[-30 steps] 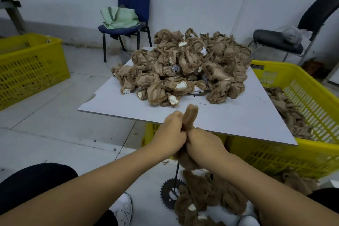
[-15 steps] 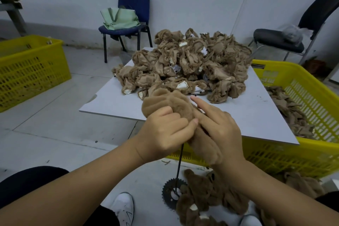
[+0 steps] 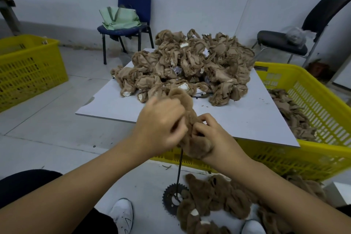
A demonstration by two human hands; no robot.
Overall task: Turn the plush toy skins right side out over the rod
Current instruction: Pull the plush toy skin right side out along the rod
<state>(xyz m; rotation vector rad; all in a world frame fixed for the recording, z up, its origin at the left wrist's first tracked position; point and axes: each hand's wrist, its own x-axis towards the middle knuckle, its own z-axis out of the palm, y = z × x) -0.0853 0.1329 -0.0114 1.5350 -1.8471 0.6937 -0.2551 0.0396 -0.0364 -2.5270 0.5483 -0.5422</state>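
1. my left hand [image 3: 161, 125] sits just left of frame centre, fingers curled, gripping the upper part of a brown skin [image 3: 191, 129].
2. my right hand [image 3: 212, 135] is at about 3 o'clock from the left, touching it; its fingers are curled and pinch the same skin lower down.
3. the skin is furry side out where i can see it, bunched between both hands, in front of the near edge of the board [image 3: 247, 119].
4. the rod [image 3: 179, 173] comes out from under the skin at 6 o'clock, a thin dark bar running down to a toothed sprocket [image 3: 171, 198] flat on the floor. its top is hidden inside the skin.
5. on the board, at 12 o'clock from my hands, lies the pile [image 3: 190, 66] of tan skins, pale backing outward, with white patches showing.
6. at 5 o'clock from the hands, on the floor just beside the sprocket, lies a heap [image 3: 218, 201] of furry brown skins.
7. a yellow crate [image 3: 313, 154] sits under the board's right side at 3 o'clock, with more tan skins in it.
8. a second yellow basket [image 3: 28, 70] stands at 9 o'clock, well apart.
9. a blue chair [image 3: 133, 17] with a green bag [image 3: 119, 17] on its seat is at 11 o'clock by the wall; a black chair [image 3: 303, 30] is at 2 o'clock.
10. my white shoes [image 3: 122, 213] show at the bottom edge.
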